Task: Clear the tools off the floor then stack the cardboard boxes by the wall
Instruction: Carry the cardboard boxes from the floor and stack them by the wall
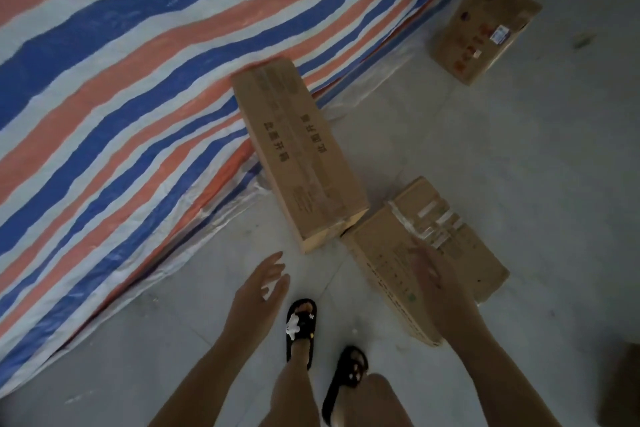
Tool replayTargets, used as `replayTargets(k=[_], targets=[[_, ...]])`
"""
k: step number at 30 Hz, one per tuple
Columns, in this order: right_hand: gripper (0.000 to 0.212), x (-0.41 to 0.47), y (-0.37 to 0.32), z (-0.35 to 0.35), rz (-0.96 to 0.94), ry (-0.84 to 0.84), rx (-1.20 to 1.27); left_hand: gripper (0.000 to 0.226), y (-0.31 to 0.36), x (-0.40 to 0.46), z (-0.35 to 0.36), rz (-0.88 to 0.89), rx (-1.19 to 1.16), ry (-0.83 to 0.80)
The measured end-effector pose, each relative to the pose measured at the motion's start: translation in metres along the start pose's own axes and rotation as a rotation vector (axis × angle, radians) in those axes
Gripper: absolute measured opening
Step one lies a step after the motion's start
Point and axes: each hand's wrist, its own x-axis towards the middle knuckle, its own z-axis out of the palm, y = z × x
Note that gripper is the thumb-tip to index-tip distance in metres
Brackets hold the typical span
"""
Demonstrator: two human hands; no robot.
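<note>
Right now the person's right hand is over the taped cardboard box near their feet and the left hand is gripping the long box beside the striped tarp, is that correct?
Not quite. The head view shows the left hand open in the air, short of the long box and holding nothing. The rest stands: the right hand is over the taped box, and the long box lies beside the striped tarp.

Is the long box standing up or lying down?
Lying down: the long box rests flat on the floor, one end against the striped tarp.

From my feed, the long box (298, 152) lay on the floor (519, 166) with its far end against the tarp (121, 80) on the left. The taped box (429, 253) sat just right of its near corner, and the third box (485, 28) was well behind, beside the tarp's edge.
</note>
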Motion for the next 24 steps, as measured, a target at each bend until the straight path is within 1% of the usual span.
replayTargets(k=[2, 5, 6, 9, 11, 12, 13, 15, 17, 20, 22, 24], targets=[[0.035, 0.049, 0.001, 0.005, 0.021, -0.034, 0.017, 0.035, -0.004, 0.039, 0.013, -0.070, -0.007, 0.007], [0.021, 0.125, 0.015, 0.024, 0.036, -0.076, 0.016, 0.041, -0.027, 0.102, 0.041, -0.204, -0.034, 0.065], [0.021, 0.154, 0.025, 0.033, 0.050, -0.099, 0.013, 0.044, -0.037, 0.123, 0.053, -0.247, -0.043, 0.088], [0.045, 0.239, 0.066, 0.071, 0.053, -0.188, -0.001, 0.056, -0.076, 0.186, 0.094, -0.384, -0.157, 0.179], [0.062, 0.286, 0.099, 0.096, 0.033, -0.243, 0.008, 0.063, -0.103, 0.218, 0.122, -0.430, -0.256, 0.219], [0.062, 0.303, 0.112, 0.107, 0.025, -0.276, -0.002, 0.063, -0.114, 0.231, 0.135, -0.415, -0.295, 0.227], [0.055, 0.317, 0.124, 0.118, 0.033, -0.310, 0.014, 0.057, -0.125, 0.241, 0.148, -0.372, -0.333, 0.240], [0.049, 0.335, 0.145, 0.135, 0.109, -0.352, 0.112, 0.038, -0.140, 0.254, 0.172, -0.309, -0.414, 0.301], [0.047, 0.340, 0.157, 0.146, 0.190, -0.363, 0.213, 0.032, -0.145, 0.261, 0.186, -0.338, -0.539, 0.363], [0.040, 0.336, 0.153, 0.158, 0.202, -0.326, 0.301, 0.035, -0.142, 0.263, 0.186, -0.403, -0.731, 0.452], [0.035, 0.328, 0.135, 0.161, 0.193, -0.295, 0.355, 0.043, -0.132, 0.259, 0.172, -0.410, -0.814, 0.503], [0.028, 0.317, 0.109, 0.159, 0.191, -0.277, 0.407, 0.042, -0.114, 0.249, 0.151, -0.402, -0.857, 0.538]])
